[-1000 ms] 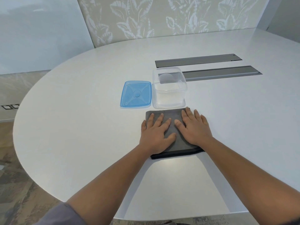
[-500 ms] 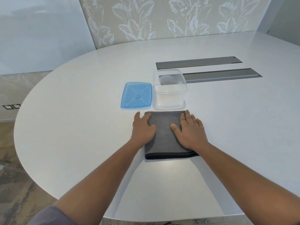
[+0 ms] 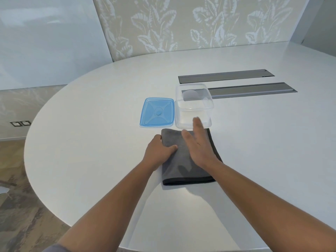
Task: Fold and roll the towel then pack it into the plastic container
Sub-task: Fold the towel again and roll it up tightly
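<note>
Your left hand (image 3: 158, 151) grips the left edge of the folded towel (image 3: 189, 159), fingers hidden underneath, thumb on top. Your right hand (image 3: 198, 144), open and blurred, holds nothing above it. Lid (image 3: 157, 112) and open container (image 3: 193, 106) sit just behind, mid-table (image 3: 91, 142).

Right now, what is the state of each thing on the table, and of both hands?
towel: folded flat, not rolled
plastic container: open, empty
blue lid: off, lying beside the container
left hand: gripping the towel's left edge
right hand: open, blurred, over the towel
</note>
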Motion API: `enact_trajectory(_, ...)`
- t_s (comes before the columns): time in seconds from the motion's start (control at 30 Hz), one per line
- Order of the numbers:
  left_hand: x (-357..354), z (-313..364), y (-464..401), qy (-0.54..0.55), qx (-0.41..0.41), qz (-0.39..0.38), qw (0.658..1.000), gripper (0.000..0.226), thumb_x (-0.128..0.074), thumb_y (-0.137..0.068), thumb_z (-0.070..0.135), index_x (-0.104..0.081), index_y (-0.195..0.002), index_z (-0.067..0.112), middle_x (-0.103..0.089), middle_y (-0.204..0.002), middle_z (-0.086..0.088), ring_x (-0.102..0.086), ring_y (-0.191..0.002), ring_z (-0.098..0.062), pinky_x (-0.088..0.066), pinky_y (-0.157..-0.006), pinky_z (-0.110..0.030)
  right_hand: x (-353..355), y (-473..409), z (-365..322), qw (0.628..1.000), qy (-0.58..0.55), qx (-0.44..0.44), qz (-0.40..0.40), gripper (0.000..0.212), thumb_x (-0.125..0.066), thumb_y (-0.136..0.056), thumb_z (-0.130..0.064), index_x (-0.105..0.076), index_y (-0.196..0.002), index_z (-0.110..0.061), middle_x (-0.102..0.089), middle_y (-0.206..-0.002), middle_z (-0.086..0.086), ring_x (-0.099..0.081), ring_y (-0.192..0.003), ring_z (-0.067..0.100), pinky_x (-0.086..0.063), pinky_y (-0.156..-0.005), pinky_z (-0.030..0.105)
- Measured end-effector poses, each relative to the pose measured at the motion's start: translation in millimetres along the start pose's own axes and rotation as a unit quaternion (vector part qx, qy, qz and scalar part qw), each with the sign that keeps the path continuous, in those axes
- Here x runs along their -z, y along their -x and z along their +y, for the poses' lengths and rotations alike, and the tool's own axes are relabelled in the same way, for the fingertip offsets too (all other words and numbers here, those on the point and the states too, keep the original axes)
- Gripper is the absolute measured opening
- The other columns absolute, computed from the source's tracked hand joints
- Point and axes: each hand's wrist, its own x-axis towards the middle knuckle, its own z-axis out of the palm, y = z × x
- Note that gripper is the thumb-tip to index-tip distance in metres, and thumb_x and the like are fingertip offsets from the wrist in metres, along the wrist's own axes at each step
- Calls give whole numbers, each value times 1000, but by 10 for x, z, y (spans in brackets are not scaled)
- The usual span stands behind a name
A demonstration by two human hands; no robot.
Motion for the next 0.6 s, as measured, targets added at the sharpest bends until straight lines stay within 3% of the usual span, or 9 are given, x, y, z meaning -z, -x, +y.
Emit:
enact_trajectory(0.07,6,25,14,-9,3,-7,1000,52,-76,-71,49,-51,-111,27,-63,-102,12,-64,-94,-12,-57,-85,-41,-140,12,-163,984,-169,-34,-36,87,-38,-91,-68,-9,-164,-28,-9,-165,-24,-6,-147,-14,-7,-122,24)
enact_trajectory(0.17,24,42,40,-17,1,-15,1000,51,-77,-73,46,-50,-113,28,-64,-104,10,-65,-95,-14,-58,-86,-42,-284,-4,-132,969,-231,-67,-61,85,-37,-91,-66,-10,-163,-29,-12,-167,-20,-11,-150,-7,-10,-121,24)
enact_trajectory(0.3,56,102,14,-26,5,-38,999,54,-78,-77,43,-52,-120,23,-64,-112,4,-64,-100,-17,-56,-88,-41,-303,-79,56,947,-301,-106,-36,87,-40,-90,-67,-16,-163,-26,-19,-166,-22,-18,-150,-5,-15,-123,25)
enact_trajectory(0.4,134,208,44,2,28,-123,992,60,-83,-76,38,-48,-124,25,-65,-114,2,-65,-96,-13,-54,-65,-28,-307,-130,134,925,-361,-114,-23,61,-44,-98,-56,-39,-148,-23,-46,-148,-22,-37,-133,-14,-39,-96,4)
enact_trajectory(0.43,169,236,65,11,39,-159,986,63,-86,-74,36,-47,-123,30,-65,-114,3,-67,-94,-12,-54,-58,-26,-317,-121,139,920,-374,-117,-17,45,-44,-102,-53,-47,-141,-32,-53,-142,-25,-43,-127,-15,-42,-90,2)
enact_trajectory(0.5,241,277,124,22,62,-220,973,80,-92,-67,32,-39,-127,38,-63,-117,6,-67,-98,-11,-56,-55,-23,-326,-100,164,918,-378,-121,2,28,-43,-106,-48,-58,-130,-47,-62,-134,-27,-51,-121,-16,-40,-96,7)
enact_trajectory(0.6,273,285,225,-14,25,-256,966,117,-97,-59,23,-15,-140,42,-57,-122,6,-63,-104,-10,-62,-64,-28,-305,-76,193,910,-395,-126,34,51,-44,-106,-45,-49,-147,-16,-56,-145,4,-47,-134,3,-38,-100,14)
